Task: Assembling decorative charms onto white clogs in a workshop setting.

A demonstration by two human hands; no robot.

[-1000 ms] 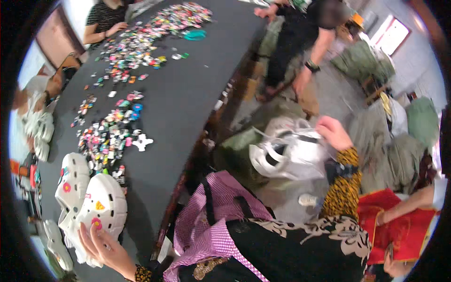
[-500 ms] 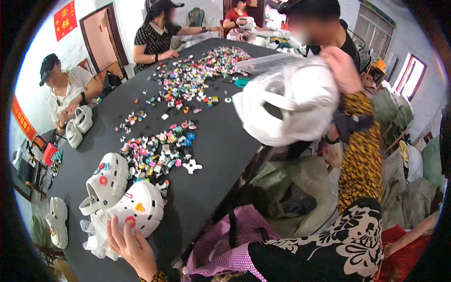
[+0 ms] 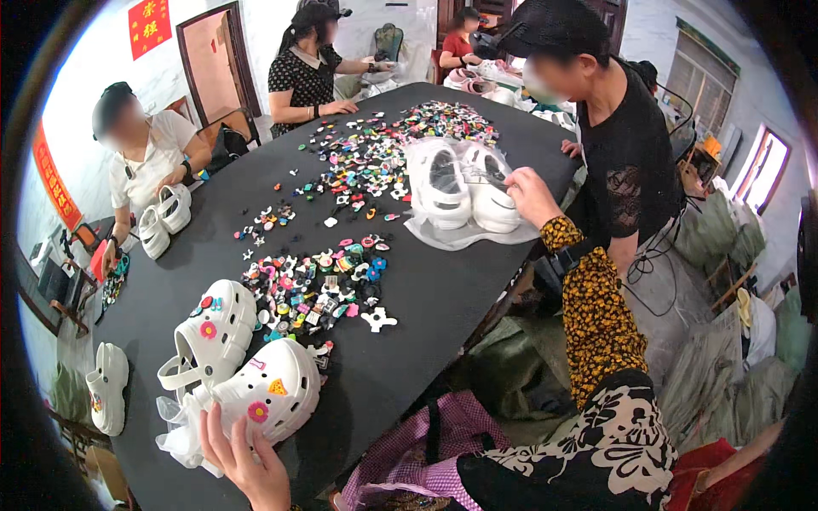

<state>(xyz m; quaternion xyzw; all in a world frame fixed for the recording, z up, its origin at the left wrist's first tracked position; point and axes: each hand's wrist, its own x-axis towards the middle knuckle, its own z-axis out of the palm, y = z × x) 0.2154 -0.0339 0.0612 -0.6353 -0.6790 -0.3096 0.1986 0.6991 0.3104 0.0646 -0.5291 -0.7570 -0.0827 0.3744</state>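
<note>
My left hand (image 3: 245, 456) has its fingers apart, resting against the heel side of a white clog (image 3: 281, 387) with flower and pizza-shaped charms. A matching white clog (image 3: 223, 328) with charms lies beside it, and crumpled clear plastic (image 3: 183, 434) pokes out under them. At the right edge of the table, my right hand (image 3: 532, 198) has its fingers closed at the side of a clear plastic bag (image 3: 430, 232). Inside the bag sits a pair of white clogs (image 3: 494, 209), upright with heels toward me.
Loose colourful shoe charms lie in a near pile (image 3: 311, 289) and a far pile (image 3: 383, 145) on the black table (image 3: 383, 358). A single white clog (image 3: 108, 387) stands at the left edge. Co-workers sit or stand around; one in black (image 3: 630, 153) is close on my right.
My right hand has brought the bagged clogs down from the air onto the table, farther from me. The left hand has stayed at the charm-covered clog. The view has shifted slightly.
</note>
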